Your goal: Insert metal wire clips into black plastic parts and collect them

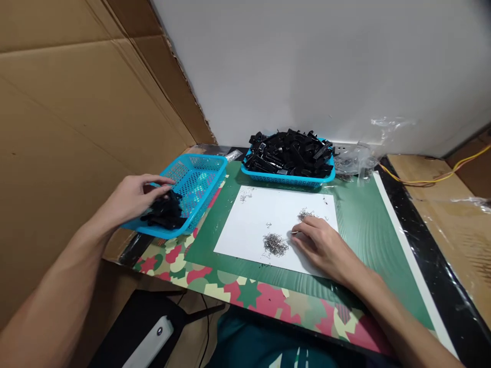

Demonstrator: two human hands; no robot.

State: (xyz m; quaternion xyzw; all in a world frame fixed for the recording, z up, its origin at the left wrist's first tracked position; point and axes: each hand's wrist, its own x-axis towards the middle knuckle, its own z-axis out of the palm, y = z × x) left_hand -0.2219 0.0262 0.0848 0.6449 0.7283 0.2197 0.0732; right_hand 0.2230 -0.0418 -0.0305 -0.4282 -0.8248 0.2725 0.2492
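My left hand (138,195) hovers over the near end of a blue basket (184,230), fingers apart and nothing between them. Beneath it lies a small heap of black parts (165,212). On the right, my right hand (316,239) rests at a white sheet (245,225), its thumb and fingertips pinched on a thin metal piece (294,233). Just left of those fingertips is a pile of small metal wire pieces (275,245). Another wire pile (306,214) lies behind the hand, partly covered by it.
A second blue basket (287,179), heaped with black parts (291,151), stands at the back. Clear plastic bags (356,159) lie beside it. Cardboard (76,102) rises at the left; yellow wires (456,166) run along the right.
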